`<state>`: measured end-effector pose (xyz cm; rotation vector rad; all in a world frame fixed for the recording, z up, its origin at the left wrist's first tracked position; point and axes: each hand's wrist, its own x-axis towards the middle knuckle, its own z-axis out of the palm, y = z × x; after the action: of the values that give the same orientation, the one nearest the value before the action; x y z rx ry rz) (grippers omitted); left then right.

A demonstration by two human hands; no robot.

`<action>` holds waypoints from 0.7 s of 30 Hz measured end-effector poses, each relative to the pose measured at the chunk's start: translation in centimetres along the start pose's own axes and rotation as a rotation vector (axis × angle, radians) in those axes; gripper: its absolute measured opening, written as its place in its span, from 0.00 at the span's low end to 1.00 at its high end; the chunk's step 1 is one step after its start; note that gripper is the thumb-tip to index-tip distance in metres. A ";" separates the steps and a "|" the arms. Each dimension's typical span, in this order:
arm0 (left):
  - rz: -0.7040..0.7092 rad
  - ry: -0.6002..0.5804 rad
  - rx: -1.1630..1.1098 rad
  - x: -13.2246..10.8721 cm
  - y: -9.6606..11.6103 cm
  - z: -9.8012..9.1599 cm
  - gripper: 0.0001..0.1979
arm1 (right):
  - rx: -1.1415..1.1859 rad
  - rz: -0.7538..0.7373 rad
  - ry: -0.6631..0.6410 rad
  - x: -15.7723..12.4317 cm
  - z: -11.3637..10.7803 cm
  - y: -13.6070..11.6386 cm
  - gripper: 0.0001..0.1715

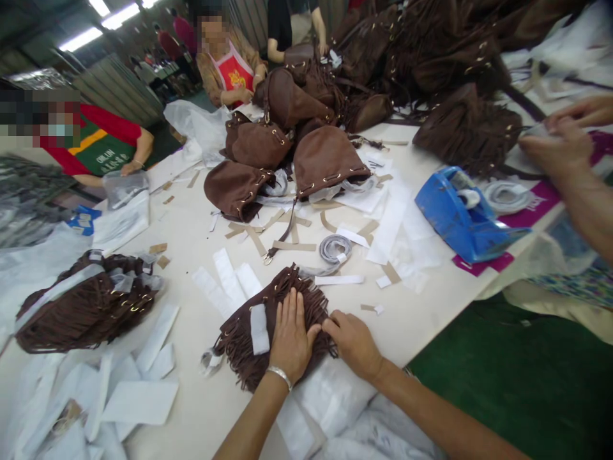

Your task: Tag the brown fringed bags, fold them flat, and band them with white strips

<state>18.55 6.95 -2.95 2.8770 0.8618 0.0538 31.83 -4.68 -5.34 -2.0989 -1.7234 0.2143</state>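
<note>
A brown fringed suede bag (249,338) lies on the white table (191,230) right in front of me, with a white paper strip stuck across its front. My left hand (290,335) rests flat on top of the bag, fingers stretched out and close together, a silver bracelet on the wrist. My right hand (353,342) sits at the bag's right edge with fingers curled onto the fringe and the white wrapping paper (330,396) under it.
Another fringed bag (86,306) lies at the left, and a heap of brown bags (306,128) fills the table's middle and back. A blue tape dispenser (462,214) stands at the right. Paper strips litter the table. Other people work at the far side, and another person's hands (560,144) are at the right.
</note>
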 end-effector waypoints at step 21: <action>-0.025 0.153 -0.248 -1.8 -0.7 -0.2 0.32 | 0.821 0.537 -0.447 5.0 -3.0 0.3 0.07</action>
<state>16.63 6.57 -2.84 2.6559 0.8502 0.3561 34.34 -0.57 -2.10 -1.8590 -0.9255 1.3698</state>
